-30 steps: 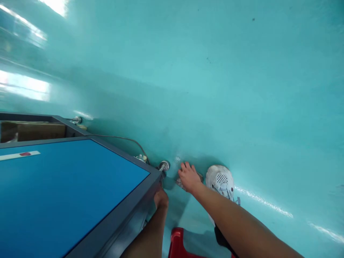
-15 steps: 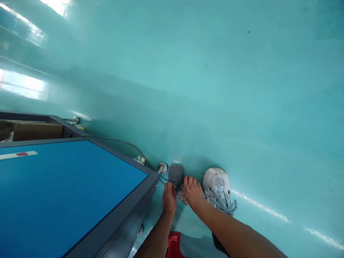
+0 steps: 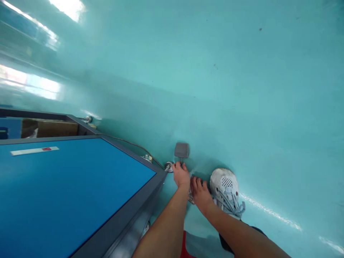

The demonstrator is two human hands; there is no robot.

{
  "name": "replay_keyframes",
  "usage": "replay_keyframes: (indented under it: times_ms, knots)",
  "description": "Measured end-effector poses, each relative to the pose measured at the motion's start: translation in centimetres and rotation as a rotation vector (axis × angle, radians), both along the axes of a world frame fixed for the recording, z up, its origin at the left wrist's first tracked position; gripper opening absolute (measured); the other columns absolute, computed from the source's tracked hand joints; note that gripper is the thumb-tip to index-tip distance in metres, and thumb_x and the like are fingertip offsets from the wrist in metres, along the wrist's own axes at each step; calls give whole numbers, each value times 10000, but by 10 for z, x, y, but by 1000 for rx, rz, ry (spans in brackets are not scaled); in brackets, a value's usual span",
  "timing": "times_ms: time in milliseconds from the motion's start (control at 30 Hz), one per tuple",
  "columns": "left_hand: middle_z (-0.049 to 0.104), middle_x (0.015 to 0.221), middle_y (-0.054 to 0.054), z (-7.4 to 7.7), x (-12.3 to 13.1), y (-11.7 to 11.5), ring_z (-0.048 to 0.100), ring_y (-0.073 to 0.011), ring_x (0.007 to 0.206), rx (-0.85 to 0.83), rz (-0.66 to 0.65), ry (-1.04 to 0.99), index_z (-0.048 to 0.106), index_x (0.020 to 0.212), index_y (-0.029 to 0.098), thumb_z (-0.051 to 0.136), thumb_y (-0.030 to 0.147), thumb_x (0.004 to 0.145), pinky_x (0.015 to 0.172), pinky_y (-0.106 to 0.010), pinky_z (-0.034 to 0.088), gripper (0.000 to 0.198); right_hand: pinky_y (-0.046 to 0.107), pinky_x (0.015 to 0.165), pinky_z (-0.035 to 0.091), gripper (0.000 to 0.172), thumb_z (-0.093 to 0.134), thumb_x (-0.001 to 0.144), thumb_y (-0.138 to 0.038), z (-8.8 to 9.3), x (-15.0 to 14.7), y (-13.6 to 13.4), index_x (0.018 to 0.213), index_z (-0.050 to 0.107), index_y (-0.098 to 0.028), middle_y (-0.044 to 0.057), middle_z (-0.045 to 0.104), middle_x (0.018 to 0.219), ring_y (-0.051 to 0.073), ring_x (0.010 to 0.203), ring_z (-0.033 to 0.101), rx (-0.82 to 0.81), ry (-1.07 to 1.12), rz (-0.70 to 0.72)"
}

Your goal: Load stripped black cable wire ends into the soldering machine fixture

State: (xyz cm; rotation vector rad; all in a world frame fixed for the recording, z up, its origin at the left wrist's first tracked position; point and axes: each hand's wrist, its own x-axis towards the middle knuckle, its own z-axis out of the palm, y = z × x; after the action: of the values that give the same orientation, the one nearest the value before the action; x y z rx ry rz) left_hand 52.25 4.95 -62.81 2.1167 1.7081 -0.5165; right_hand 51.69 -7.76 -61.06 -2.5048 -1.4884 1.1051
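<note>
My left hand [image 3: 180,175] reaches down to the teal floor, closed around the near end of a flat grey pedal-like pad [image 3: 181,149]. The pad sticks out beyond my fingers, just past the table's corner. My right hand [image 3: 200,189] is low beside it, fingers curled down over a small speckled piece [image 3: 190,197] on the floor. Most of that piece is hidden under my hand. A white laced shoe [image 3: 226,186] stands right next to my right hand.
A blue-topped table with a dark grey frame [image 3: 129,215] fills the lower left. Its metal foot [image 3: 168,166] touches the floor by my left hand. A thin cable [image 3: 134,145] runs along the floor behind the table. Something red [image 3: 184,247] shows between my forearms.
My left hand has come from under the table edge, taken hold of the grey pad and pushed it away from me. My right hand has drawn back a little toward the shoe.
</note>
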Motion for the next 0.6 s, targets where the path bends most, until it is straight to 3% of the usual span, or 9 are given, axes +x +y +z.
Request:
replay_keyframes:
  times_ms: [167,433,600]
  knots:
    - [587,1251,-101,14,-17,1,616,-230,1063,-60,-47,14,578,1235,164,595,332,969,895,-435,545,315,530,1002,474,415,633,949,-243,-9,-2,-6,1350,538,-188,109,539,1393,289,1219,563,64,16,11]
    - [601,1218,-97,9,-33,13,627,-222,1032,-117,-7,90,582,1225,158,595,337,970,873,-421,554,312,515,1002,482,395,632,952,-251,-23,13,-7,1332,552,-178,104,548,1390,280,1222,567,264,109,134]
    - [600,1222,-97,11,-41,9,625,-223,1036,-138,36,102,583,1224,160,592,337,971,877,-423,552,309,543,1039,445,416,630,953,-260,-28,42,14,1352,537,-185,106,511,1434,297,1275,525,310,114,146]
